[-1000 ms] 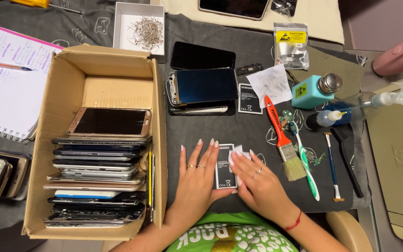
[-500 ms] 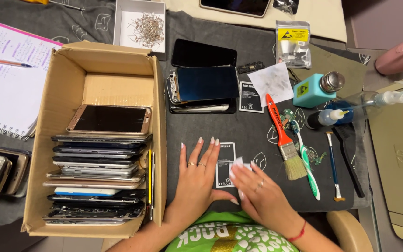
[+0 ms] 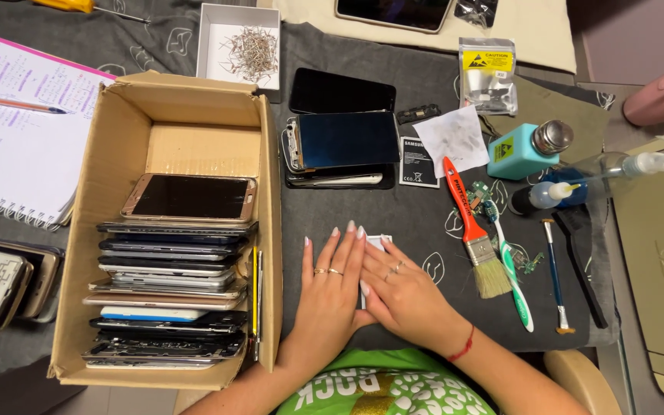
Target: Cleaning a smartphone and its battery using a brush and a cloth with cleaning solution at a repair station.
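My left hand (image 3: 330,284) lies flat, palm down, on the dark work mat (image 3: 424,219), fingers stretched and close together. My right hand (image 3: 405,296) rests right beside it, touching it, with its fingers bent over a small white wipe (image 3: 379,242). Only a corner of the wipe shows at the fingertips. Whatever lies under the two hands is hidden. A cardboard box (image 3: 269,230) stands just left of my left hand and holds several stacked phones (image 3: 186,198).
Beyond my hands lie a stack of phones (image 3: 343,142) and a black battery (image 3: 416,163). To the right are an orange-handled brush (image 3: 474,230), a toothbrush (image 3: 512,277), a teal dispenser bottle (image 3: 524,150) and a spray bottle (image 3: 601,173). At the back are a white tray of screws (image 3: 247,46) and a notebook (image 3: 9,131).
My hands have come together. The small dark card-like piece that showed between them is now covered, and the right hand with the wipe has slid left against the left hand.
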